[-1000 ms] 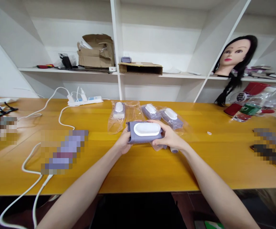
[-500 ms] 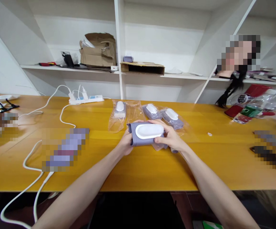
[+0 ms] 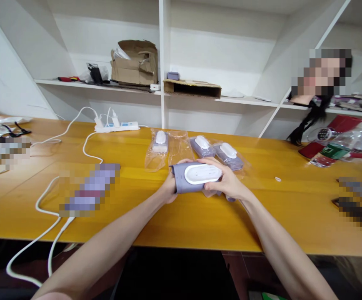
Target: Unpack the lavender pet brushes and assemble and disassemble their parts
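Observation:
Above the table's middle, both hands hold a lavender-grey device (image 3: 181, 183) with a raised white oval (image 3: 201, 173) on its upper face. Faint grey marks show on the oval. My left hand (image 3: 169, 187) is closed around the device's left end, its fingers mostly hidden behind. Gripping the right end, my right hand (image 3: 227, 179) lays its thumb on the lower edge of the oval. Under the right hand sits another lavender piece (image 3: 230, 198), partly covered. Behind the hands lie similar devices in clear plastic: one at left (image 3: 160, 141), one in the middle (image 3: 202, 145) and one at right (image 3: 229, 155).
A blurred-out phone-like thing (image 3: 91, 187) with a white cable (image 3: 51, 254) lies to the left. Behind it is a power strip (image 3: 121, 126). On the right are a plastic bottle (image 3: 330, 152), a small white piece (image 3: 277, 179) and a mannequin head (image 3: 321, 79). Cardboard boxes (image 3: 133, 68) stand on the shelf.
The view has shifted slightly, moving the scene a little to the right. Both hands keep their hold on the device. Its white oval looked plain before and now shows grey marks.

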A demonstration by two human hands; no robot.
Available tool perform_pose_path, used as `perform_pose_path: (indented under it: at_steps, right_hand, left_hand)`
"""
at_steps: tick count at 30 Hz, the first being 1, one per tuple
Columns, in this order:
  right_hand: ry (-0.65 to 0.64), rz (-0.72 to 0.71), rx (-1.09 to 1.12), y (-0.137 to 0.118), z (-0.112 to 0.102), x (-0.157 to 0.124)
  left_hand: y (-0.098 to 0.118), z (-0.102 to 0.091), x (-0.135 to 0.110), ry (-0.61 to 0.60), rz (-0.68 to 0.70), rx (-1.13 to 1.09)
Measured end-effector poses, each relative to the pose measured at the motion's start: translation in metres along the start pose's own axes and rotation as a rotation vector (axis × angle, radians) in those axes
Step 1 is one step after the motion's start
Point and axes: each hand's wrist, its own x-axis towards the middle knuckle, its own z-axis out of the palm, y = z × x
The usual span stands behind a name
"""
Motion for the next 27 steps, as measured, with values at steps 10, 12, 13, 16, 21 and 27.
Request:
perform_pose_path:
  at_steps: [10, 12, 13, 16, 21, 27]
  right_hand:
    - [-0.002, 0.004, -0.165, 0.014, -0.01, 0.009]
    - [0.05, 0.016, -0.243, 0.012, -0.006, 0.007]
    - [0.067, 0.011, -0.272, 0.01, -0.003, 0.007]
    - [0.125, -0.048, -0.323, 0.0, 0.007, 0.004]
    - [0.228, -0.104, -0.316, -0.013, 0.024, 0.003]
    - [0.274, -0.005, -0.273, -0.014, 0.039, 0.004]
  left_hand:
    - [0.007, -0.011, 0.018, 0.04, -0.071, 0.015]
    - [0.014, -0.016, 0.021, 0.066, -0.095, 0.026]
    - [0.017, -0.018, 0.022, 0.085, -0.127, 0.031]
    - [0.029, -0.019, 0.022, 0.103, -0.195, 0.037]
    - [0.044, -0.017, 0.015, 0.111, -0.249, 0.029]
    - [0.041, -0.028, 0.019, 0.108, -0.252, 0.038]
